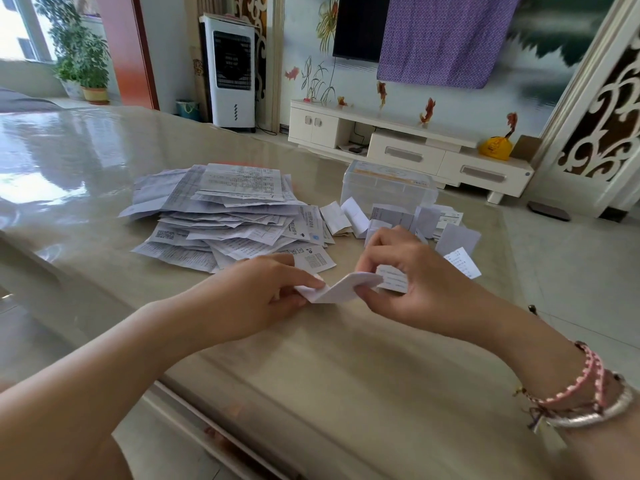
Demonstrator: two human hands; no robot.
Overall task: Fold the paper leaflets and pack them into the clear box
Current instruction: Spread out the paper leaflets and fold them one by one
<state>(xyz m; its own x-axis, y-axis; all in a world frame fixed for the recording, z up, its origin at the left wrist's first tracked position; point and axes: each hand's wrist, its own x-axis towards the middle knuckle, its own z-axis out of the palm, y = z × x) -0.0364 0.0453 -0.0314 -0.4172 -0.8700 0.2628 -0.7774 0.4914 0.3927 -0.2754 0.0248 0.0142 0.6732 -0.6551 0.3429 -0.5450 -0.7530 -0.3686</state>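
A white paper leaflet (341, 289) is bent between both hands just above the table. My left hand (256, 296) pinches its left end between thumb and forefinger. My right hand (412, 282) pinches its right end, fingers curled over a printed flap. A big loose pile of unfolded printed leaflets (221, 220) lies behind my left hand. Several folded leaflets (415, 223) are scattered behind my right hand, in front of the clear box (388, 185), which stands lidded at the table's far side.
The glossy beige table (311, 358) stretches toward me with its near edge at bottom left. One folded slip (462, 261) lies right of my right hand. Beyond the table are a white TV cabinet (398, 140) and an air cooler (230, 71).
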